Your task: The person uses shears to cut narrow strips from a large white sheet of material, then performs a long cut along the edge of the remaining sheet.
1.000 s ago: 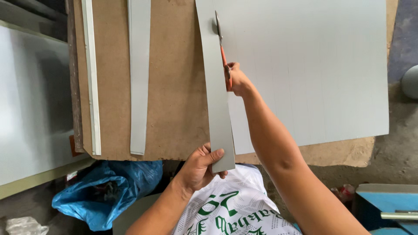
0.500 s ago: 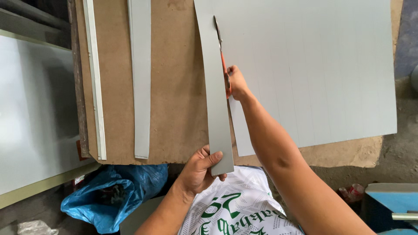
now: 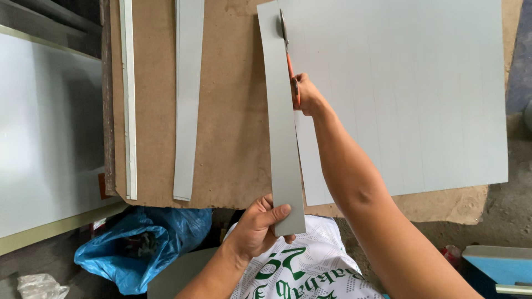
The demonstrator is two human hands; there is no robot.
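A large pale grey sheet (image 3: 399,94) lies on a brown board (image 3: 233,111). My right hand (image 3: 306,95) is closed on orange-handled scissors (image 3: 287,52) whose blades point away from me along a cut near the sheet's left edge. The cut frees a long grey strip (image 3: 280,133) that hangs over the board's near edge. My left hand (image 3: 257,227) pinches the near end of that strip, thumb on top.
A cut grey strip (image 3: 187,94) and a thin white strip (image 3: 128,99) lie on the board's left part. A big white panel (image 3: 44,133) stands to the left. A blue plastic bag (image 3: 138,243) sits on the floor below; a blue box (image 3: 499,268) is at lower right.
My right hand and the scissors have moved farther up the sheet, lengthening the cut. The left hand keeps its hold on the strip's near end.
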